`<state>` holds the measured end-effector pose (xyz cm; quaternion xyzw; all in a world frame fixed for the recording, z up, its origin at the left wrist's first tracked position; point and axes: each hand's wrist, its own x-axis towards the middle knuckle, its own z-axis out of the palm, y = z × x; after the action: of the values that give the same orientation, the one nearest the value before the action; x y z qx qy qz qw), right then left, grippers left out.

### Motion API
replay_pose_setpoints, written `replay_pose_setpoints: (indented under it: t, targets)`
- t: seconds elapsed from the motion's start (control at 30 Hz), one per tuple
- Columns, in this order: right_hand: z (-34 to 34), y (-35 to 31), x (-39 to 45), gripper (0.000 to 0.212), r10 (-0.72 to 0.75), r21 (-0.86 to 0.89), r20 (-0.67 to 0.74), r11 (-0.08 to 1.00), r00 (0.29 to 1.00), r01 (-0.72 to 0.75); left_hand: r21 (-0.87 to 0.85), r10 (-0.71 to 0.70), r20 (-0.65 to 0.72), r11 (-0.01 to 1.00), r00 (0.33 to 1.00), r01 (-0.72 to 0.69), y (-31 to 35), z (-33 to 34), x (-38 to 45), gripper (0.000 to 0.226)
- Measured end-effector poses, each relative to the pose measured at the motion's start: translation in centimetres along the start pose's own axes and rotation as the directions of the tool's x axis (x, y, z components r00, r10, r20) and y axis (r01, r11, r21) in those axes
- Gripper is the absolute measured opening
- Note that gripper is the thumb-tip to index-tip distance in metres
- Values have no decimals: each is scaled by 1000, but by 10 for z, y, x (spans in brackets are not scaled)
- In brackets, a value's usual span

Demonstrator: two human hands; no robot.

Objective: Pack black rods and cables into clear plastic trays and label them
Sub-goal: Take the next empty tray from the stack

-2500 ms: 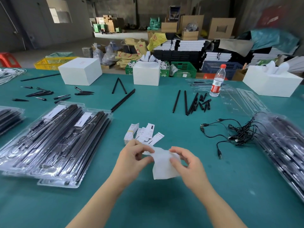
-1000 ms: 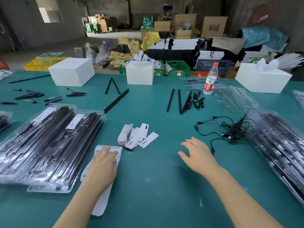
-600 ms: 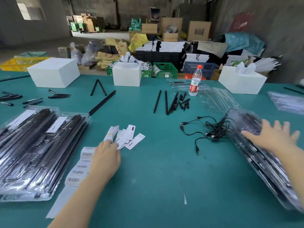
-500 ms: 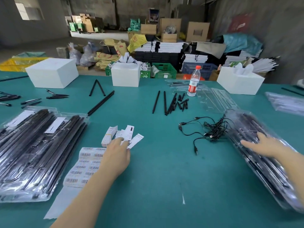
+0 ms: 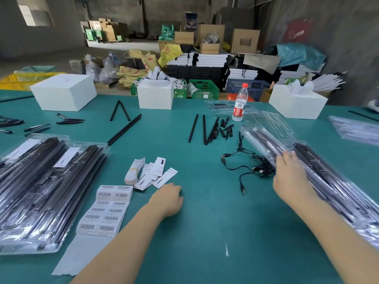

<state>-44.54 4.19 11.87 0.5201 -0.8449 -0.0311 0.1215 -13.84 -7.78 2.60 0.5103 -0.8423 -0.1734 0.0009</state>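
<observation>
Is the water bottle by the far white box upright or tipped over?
Upright. The water bottle stands on its base on the green table, red cap on top, label level.

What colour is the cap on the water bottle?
Red. The bottle cap shows best in the head view, at the table's far side.
</observation>
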Motion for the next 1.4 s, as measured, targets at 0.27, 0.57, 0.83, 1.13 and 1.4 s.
replay_pose_setpoints:
  t: [0.27, 0.57, 0.83, 1.13, 1.4]
  targets:
    - [-57, -87, -46, 63, -219, 578, -19, 794, 976, 190, -760, -164, -353, 625, 921, -180, 33, -34, 6, 95]
    - [-37, -125, -99, 71, -360, 663, 53, 710, 931, 237, -869, -219, -320, 455, 922, -194, -15, -79, 16, 42]
    - [11, -145, -104, 98, -342, 433, 152, 866, 927, 249, -889, -168, -112, 456, 979, -23, -33, -89, 11, 27]
    - [51, -154, -108, 98, -229, 272, 294, 951, 928, 149, -685, -127, 8, 722, 992, 98, -28, -73, -8, 30]
    - [21, -165, -84, 55, -297, 556, -36, 788, 954, 266, -578, 117, 158, 816, 981, -4, -16, -71, -39, 27]
